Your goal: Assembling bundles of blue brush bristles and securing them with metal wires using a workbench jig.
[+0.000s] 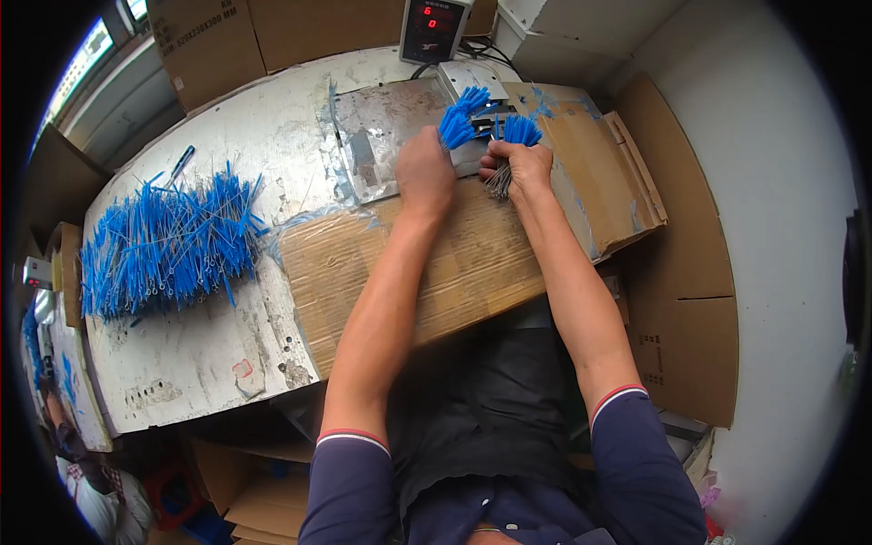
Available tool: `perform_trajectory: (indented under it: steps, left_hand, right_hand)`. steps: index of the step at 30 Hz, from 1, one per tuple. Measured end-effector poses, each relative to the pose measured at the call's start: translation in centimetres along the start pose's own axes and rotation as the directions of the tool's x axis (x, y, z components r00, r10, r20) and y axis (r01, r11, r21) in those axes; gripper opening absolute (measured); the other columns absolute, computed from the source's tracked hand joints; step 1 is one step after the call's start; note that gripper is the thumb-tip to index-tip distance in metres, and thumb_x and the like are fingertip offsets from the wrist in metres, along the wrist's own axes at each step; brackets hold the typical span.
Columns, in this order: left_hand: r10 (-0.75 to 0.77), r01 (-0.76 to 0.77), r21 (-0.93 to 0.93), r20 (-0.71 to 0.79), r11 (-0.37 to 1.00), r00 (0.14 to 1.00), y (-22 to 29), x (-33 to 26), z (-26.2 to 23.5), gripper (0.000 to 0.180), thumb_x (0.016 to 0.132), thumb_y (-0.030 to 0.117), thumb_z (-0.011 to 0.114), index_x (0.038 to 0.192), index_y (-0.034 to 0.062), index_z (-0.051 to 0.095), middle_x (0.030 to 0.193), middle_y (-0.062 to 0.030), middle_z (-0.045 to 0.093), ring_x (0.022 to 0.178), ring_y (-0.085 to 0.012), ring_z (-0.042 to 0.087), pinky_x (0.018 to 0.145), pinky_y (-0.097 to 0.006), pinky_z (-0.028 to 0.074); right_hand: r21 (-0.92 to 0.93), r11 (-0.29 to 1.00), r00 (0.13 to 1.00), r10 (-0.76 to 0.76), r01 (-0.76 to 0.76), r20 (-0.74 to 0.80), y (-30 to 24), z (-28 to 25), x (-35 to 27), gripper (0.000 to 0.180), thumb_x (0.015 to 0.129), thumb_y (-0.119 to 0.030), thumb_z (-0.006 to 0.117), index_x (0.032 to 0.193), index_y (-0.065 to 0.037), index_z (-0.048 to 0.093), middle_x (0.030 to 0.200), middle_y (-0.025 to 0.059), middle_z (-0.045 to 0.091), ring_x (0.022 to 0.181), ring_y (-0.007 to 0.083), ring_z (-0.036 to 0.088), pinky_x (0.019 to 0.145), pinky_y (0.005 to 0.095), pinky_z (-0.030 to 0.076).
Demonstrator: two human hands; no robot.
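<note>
At twelve o'clock on the worktop [227,136], we see the left hand [425,174] and right hand [520,168], fingers closed on bundles of blue-sleeved wires [459,123]; a loosened grip could scatter strands over the cardboard sheet [454,272].

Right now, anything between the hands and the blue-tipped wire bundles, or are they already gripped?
Nothing visible in the way. The left hand already grips one bundle of blue-tipped wires; the right hand grips a second bundle. Both are held over the metal plate, by the small scale. The big loose pile lies apart, far left on the table.
</note>
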State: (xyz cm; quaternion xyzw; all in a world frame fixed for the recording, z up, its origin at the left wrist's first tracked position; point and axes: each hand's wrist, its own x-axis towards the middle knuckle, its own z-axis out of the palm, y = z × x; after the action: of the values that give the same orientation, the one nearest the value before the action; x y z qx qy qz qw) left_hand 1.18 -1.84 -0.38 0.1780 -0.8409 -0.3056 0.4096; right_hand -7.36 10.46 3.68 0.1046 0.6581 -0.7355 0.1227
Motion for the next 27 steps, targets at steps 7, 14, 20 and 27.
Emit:
perform_trajectory:
  steps: [7,14,20,27]
  left_hand:
    - [0.034,-0.031,-0.022,0.118,0.999,0.992,-0.2,-0.1,0.0,0.017,0.086,0.004,0.063,0.102,0.0040,0.058,0.086,-0.0201,0.065,0.083,-0.0406,0.065,0.073,-0.052,0.050]
    - [0.101,-0.100,-0.013,0.102,0.995,0.990,0.0,-0.1,0.2,0.009,0.089,0.005,0.053,0.094,0.0036,0.061,0.085,-0.0184,0.065,0.083,-0.0392,0.064,0.074,-0.051,0.050]
    - [0.139,-0.145,0.066,0.099,0.987,0.985,-0.2,-0.2,0.5,0.014,0.085,0.001,0.058,0.098,0.0028,0.062,0.089,-0.0174,0.066,0.089,-0.0375,0.064,0.079,-0.048,0.051]
    - [0.035,-0.038,0.128,0.022,0.991,0.999,0.2,-0.2,0.0,0.006,0.085,0.001,0.058,0.091,0.0026,0.058,0.086,-0.0175,0.065,0.085,-0.0389,0.064,0.074,-0.049,0.050]
  right_hand:
    - [0.056,0.997,0.992,-0.067,0.062,0.103,0.1,-1.6,-1.2,0.013,0.076,0.006,0.074,0.084,0.004,0.064,0.075,0.0119,0.066,0.058,0.0213,0.066,0.044,0.0365,0.060]
    - [-0.097,0.991,0.982,-0.070,0.088,0.177,-0.2,-3.2,-1.4,0.014,0.073,0.007,0.076,0.078,0.003,0.064,0.071,0.0117,0.067,0.052,0.0201,0.064,0.042,0.0326,0.056]
    - [-0.235,0.966,0.989,-0.086,0.113,0.121,-0.1,-2.4,-0.7,0.013,0.075,0.007,0.075,0.074,0.003,0.062,0.067,0.0126,0.065,0.048,0.0200,0.062,0.040,0.0314,0.053]
    - [-0.174,0.974,0.988,-0.128,0.143,0.090,0.5,-1.8,-0.1,0.012,0.072,0.008,0.074,0.067,0.006,0.063,0.066,0.0158,0.065,0.050,0.0234,0.065,0.041,0.0359,0.055]
